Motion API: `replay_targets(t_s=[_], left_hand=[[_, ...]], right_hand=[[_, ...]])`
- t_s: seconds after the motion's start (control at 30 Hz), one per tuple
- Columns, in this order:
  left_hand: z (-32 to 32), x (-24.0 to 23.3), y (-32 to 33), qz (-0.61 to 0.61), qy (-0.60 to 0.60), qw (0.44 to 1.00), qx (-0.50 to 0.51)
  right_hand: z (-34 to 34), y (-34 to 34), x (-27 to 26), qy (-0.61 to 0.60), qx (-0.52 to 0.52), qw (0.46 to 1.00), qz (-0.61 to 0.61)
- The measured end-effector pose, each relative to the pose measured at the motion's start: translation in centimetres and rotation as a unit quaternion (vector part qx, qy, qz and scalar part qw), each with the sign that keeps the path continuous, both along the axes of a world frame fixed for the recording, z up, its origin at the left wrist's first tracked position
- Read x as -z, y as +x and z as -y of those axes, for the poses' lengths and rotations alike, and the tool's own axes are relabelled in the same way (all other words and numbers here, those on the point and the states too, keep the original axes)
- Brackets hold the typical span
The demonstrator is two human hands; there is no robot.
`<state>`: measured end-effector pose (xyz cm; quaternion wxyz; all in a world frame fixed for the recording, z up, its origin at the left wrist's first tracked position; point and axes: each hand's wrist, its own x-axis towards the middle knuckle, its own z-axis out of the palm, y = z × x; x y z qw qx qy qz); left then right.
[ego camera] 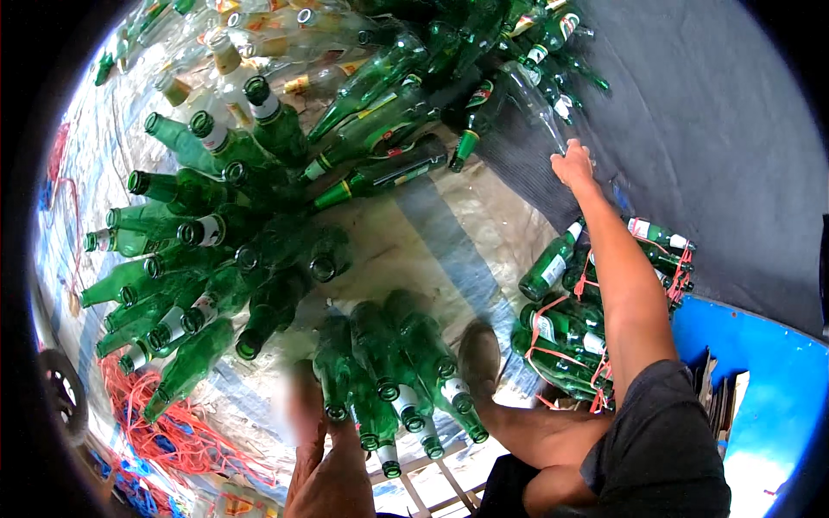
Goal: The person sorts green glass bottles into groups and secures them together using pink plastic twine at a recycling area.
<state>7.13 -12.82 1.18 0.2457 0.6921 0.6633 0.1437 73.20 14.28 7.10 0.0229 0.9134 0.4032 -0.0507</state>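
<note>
My right hand (pixel 573 165) reaches far out to the upper right, fingers closed around the neck of a clear glass bottle (pixel 536 102). The bottle's body points away from me, among green glass bottles at the edge of the heap. A green bottle with a label (pixel 478 120) lies just left of it. My left hand is out of view. Between my feet stands a tight group of green bottles (pixel 382 362), necks tilted towards me. To the left, a larger cluster of upright green bottles (pixel 214 226) stands on the sheet.
Clear bottles (pixel 285 39) lie at the upper left. Bundles of green bottles tied with pink string (pixel 570 330) lie below my right arm. A blue container (pixel 764 375) is at the right, a dark mat (pixel 699 129) above it. Tangled red-orange twine (pixel 168 427) lies lower left.
</note>
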Motion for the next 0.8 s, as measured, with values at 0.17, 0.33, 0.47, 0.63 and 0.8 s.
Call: replay_targets(t_s=[0.17,0.33,0.47,0.63,0.8], left_hand=[[1.8,3.5,-2.2,0.025,0.003,1.000,-0.001],[2.5,4.2,-2.3,0.105,-0.089,0.990,-0.030],[4.8,6.8,-5.3,0.311,-0.164,0.918,-0.182],[4.7,6.6,-5.5,0.222,-0.183,0.950,-0.125],[0.7,0.8,-1.1,0.324,-0.267,0.882,-0.216]], right_hand=[[-1.4,4.4,1.9,-0.048,-0.005,0.999,-0.020],[-1.5,7.4,4.0,0.008,0.004,0.997,-0.083],[-1.3,5.7,4.9,-0.049,-0.049,0.995,-0.068],[-0.9,4.6,4.1,0.018,-0.074,0.994,-0.075],[-0.8,5.1,0.9,-0.026,-0.068,0.995,-0.073]])
